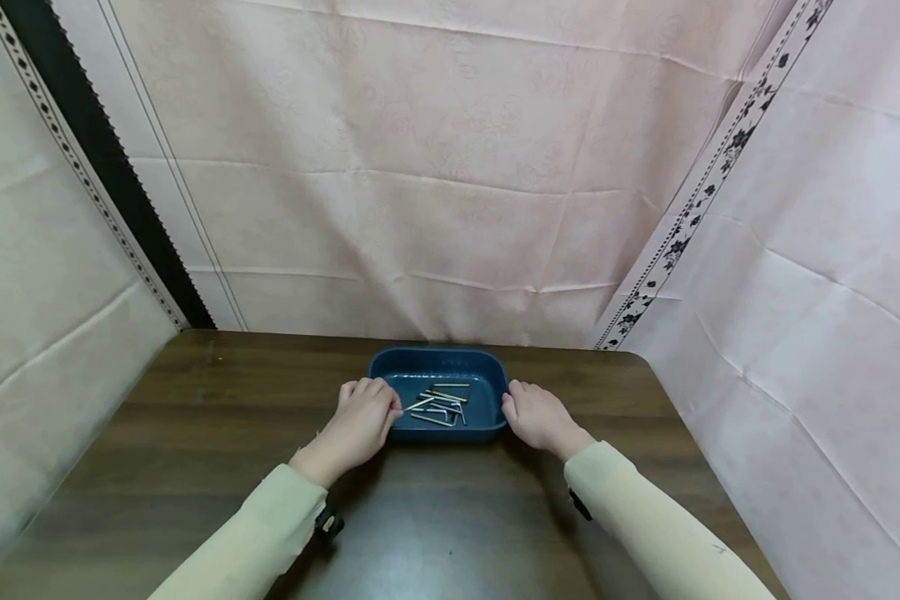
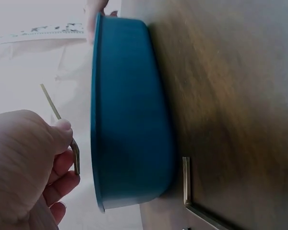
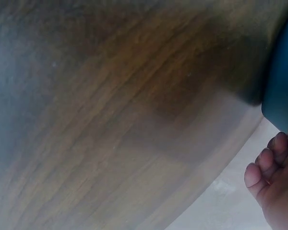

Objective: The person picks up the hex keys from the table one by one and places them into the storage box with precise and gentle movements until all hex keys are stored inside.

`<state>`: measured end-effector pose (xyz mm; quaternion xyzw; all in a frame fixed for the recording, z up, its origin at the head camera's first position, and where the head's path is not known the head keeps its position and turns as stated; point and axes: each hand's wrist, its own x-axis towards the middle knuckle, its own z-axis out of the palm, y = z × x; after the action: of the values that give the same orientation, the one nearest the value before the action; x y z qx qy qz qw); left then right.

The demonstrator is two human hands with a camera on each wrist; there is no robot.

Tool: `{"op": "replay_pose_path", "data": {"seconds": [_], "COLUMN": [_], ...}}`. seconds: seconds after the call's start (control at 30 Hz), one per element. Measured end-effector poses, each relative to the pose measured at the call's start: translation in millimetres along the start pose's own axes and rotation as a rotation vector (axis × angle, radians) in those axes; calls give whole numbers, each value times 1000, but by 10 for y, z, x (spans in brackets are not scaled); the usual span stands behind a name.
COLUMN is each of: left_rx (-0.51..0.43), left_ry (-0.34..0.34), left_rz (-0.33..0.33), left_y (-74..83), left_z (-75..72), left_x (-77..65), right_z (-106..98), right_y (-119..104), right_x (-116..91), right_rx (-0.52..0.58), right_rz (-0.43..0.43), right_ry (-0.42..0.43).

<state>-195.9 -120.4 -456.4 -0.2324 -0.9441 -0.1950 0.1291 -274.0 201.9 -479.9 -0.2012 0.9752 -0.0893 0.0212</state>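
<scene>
A blue plastic tray (image 1: 438, 434) stands near the table's far edge. Inside it lies a loose pile of several brass-coloured L-shaped hex keys (image 1: 450, 408). My left hand (image 1: 357, 421) is over the tray's left end, pinching one hex key (image 2: 76, 155) between thumb and fingers; its long arm points over the tray. My right hand (image 1: 537, 413) holds the tray's right end at the rim. In the right wrist view the curled fingers (image 3: 265, 160) show beside the tray's wall (image 3: 284, 96); the thumb is out of sight there.
Another L-shaped hex key (image 2: 187, 184) lies on the wooden table (image 1: 435, 525) by the tray's left end, mostly hidden by my left hand in the head view. Pale cloth (image 1: 435, 208) hangs behind the table and along both sides.
</scene>
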Motion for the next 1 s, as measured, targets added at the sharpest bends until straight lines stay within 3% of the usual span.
{"op": "replay_pose_path", "data": {"seconds": [0.37, 0.6, 0.8, 1.0], "left_rx": [88, 145, 105, 14], "left_ry": [-135, -258, -300, -300], "left_rz": [-34, -53, -67, -76], "left_y": [-80, -132, -153, -191], "left_z": [93, 208, 239, 247], "left_x": [336, 489, 547, 546], "right_z": [5, 14, 18, 5], "right_y": [28, 16, 3, -12], "right_x": [-20, -31, -26, -27], "right_rx": [-6, 15, 21, 30], "right_rz": [8, 14, 21, 21], "right_ry": [-11, -9, -14, -22]}}
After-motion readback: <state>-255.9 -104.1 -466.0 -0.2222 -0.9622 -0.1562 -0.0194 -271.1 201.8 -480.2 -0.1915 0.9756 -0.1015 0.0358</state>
